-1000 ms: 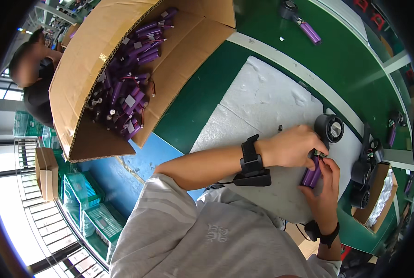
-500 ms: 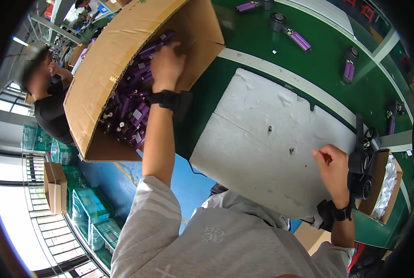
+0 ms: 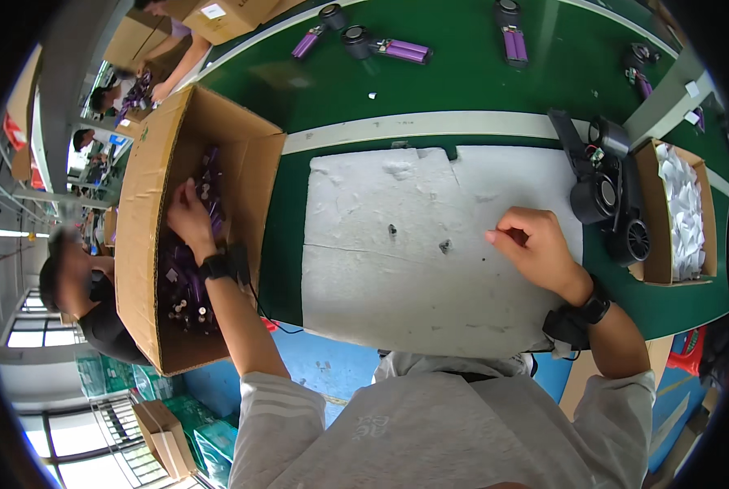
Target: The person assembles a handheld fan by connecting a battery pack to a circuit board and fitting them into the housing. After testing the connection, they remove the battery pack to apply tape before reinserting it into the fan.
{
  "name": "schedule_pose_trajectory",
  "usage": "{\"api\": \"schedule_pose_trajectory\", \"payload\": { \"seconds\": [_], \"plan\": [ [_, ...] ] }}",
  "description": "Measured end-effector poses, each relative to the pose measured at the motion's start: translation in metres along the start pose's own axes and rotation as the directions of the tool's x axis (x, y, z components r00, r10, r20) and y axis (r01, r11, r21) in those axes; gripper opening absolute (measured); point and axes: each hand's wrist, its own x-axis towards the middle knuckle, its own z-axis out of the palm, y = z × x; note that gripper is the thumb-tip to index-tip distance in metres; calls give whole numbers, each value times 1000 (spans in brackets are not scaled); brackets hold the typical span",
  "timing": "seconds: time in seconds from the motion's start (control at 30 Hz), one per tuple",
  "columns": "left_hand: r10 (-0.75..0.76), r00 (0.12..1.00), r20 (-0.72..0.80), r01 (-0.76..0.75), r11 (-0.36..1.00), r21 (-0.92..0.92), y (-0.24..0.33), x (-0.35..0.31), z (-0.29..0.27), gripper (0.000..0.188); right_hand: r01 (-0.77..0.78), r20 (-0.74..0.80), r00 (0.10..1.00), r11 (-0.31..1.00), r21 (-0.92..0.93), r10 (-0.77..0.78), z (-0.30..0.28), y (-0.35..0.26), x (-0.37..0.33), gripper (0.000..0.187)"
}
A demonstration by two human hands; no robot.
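My left hand (image 3: 191, 213) reaches into a large cardboard box (image 3: 140, 220) on the left. Its fingers are bent together near the box's left inner wall, and whatever they may hold cannot be made out. Purple battery packs (image 3: 181, 269) with small metal-ended parts lie in the box below and around it. Over the right half of a white foam board (image 3: 364, 285) hovers my right hand (image 3: 540, 248). Thumb and index finger meet there in a pinch, with nothing visible between them. Both wrists wear dark bands.
Black motor-like assemblies (image 3: 597, 196) stand right of the board, beside a carton (image 3: 650, 204) of crumpled white pieces (image 3: 682, 212). Several purple packs with black round housings lie along the green bench (image 3: 454, 65), past a pale rail (image 3: 421, 125). A person (image 3: 95, 301) sits at far left.
My view has swung, so the box and board appear straighter. My left hand has shifted inside the box from its far end to its left wall. My right hand stays pinched over the board.
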Motion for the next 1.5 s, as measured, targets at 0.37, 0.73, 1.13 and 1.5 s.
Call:
{"api": "schedule_pose_trajectory", "payload": {
  "seconds": [0.37,0.73,1.13,1.5],
  "plan": [
    [657,522,544,338,426,-839,267,-131,-26,15,242,-290,937,960,139,-194,13,-7,-2,55],
    [697,409,589,690,186,-699,283,-206,32,41,73,-184,980,997,-20,-76,9,-3,-7,64],
    [682,355,640,817,106,-566,256,-203,42,38,127,-171,978,991,33,-120,-2,-6,-9,17],
    [779,331,532,563,290,-774,261,-205,40,54,89,44,995,991,100,-94,2,-12,-7,24]
  ]
}}
